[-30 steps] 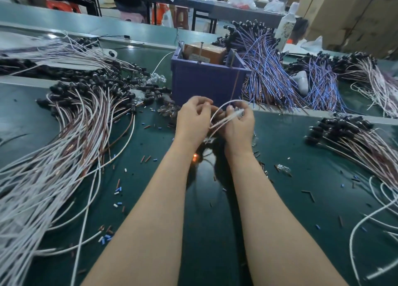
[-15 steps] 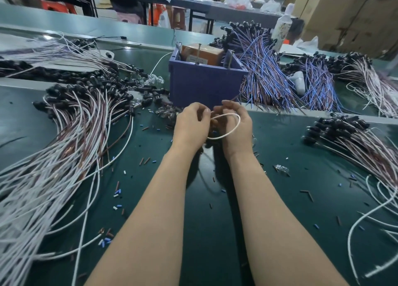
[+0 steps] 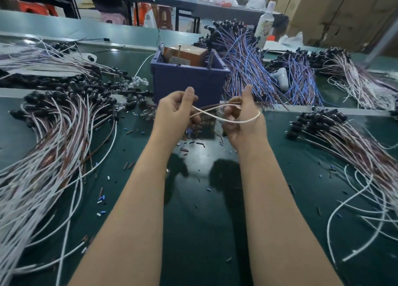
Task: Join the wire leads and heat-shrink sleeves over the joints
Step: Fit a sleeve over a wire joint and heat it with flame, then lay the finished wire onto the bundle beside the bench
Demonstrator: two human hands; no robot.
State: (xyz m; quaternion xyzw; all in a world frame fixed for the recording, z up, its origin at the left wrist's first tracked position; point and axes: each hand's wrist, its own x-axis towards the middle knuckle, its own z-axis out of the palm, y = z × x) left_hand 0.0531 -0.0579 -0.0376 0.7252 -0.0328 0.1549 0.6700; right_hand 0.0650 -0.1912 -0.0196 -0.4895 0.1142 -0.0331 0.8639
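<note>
A square blue plastic box (image 3: 189,81) stood on the shiny green table (image 3: 193,221) with a brown cardboard box (image 3: 185,54) inside. Just in front of it, the left hand (image 3: 174,113) and the right hand (image 3: 243,120) were apart. Each had its fingers curled round thin, bendy wire leads (image 3: 215,116), white and brown, which crossed in the air between them.

table (image 3: 193,232): was dark green
bin (image 3: 189,85): was purple-blue
held wire (image 3: 241,121): was white
left bundle (image 3: 53,145): was white and brown
far bundle (image 3: 243,66): was blue and brown
</note>
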